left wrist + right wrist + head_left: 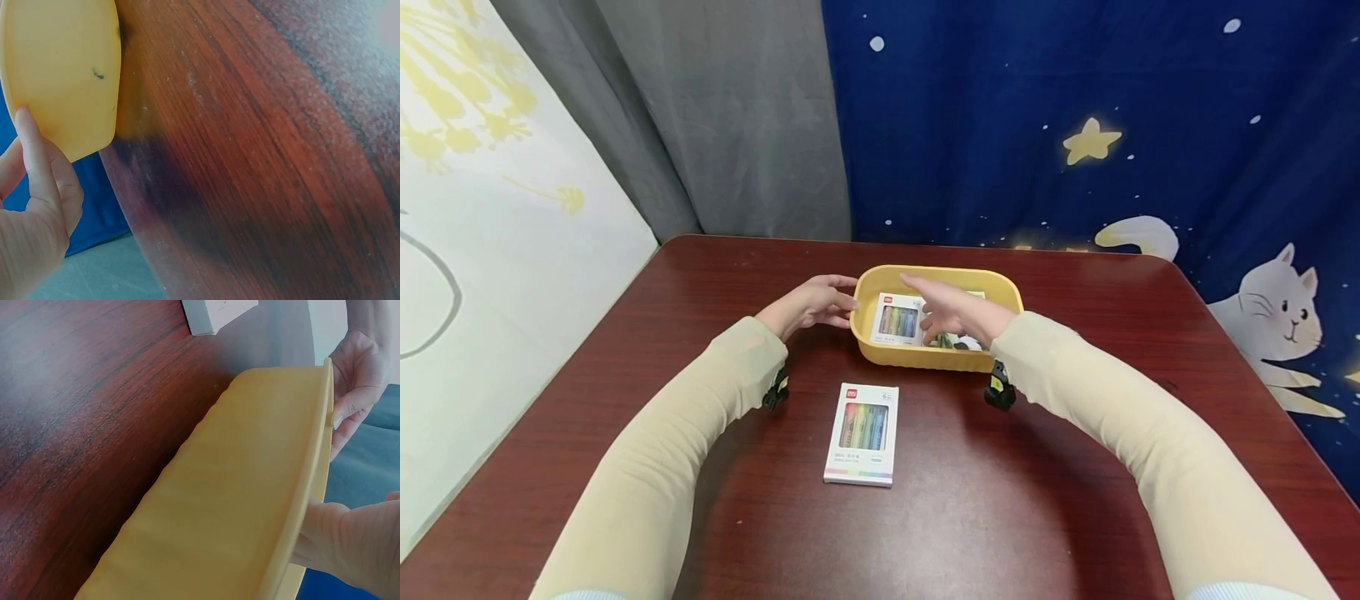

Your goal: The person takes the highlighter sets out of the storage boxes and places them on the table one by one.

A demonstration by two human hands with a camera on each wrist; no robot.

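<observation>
A yellow plastic basket (925,358) stands on the table. My left hand (816,304) is at its left end, fingers spread along the outside and thumb touching the wall by the rim (62,75). My right hand (955,308) reaches over the near rim into the basket, index finger stretched out and the others loosely bent. Inside lie a white box of coloured crayons or pens (897,320) and, partly under the right hand, an item with a panda picture (962,342). The basket wall (219,487) hides the right fingertips in the right wrist view.
A second white box with a window of coloured sticks (862,435) lies flat on the dark red table (985,500), in front of the basket. Behind the table hang a grey curtain (745,108) and a blue starry one (962,125). A white panel (490,275) borders the left side.
</observation>
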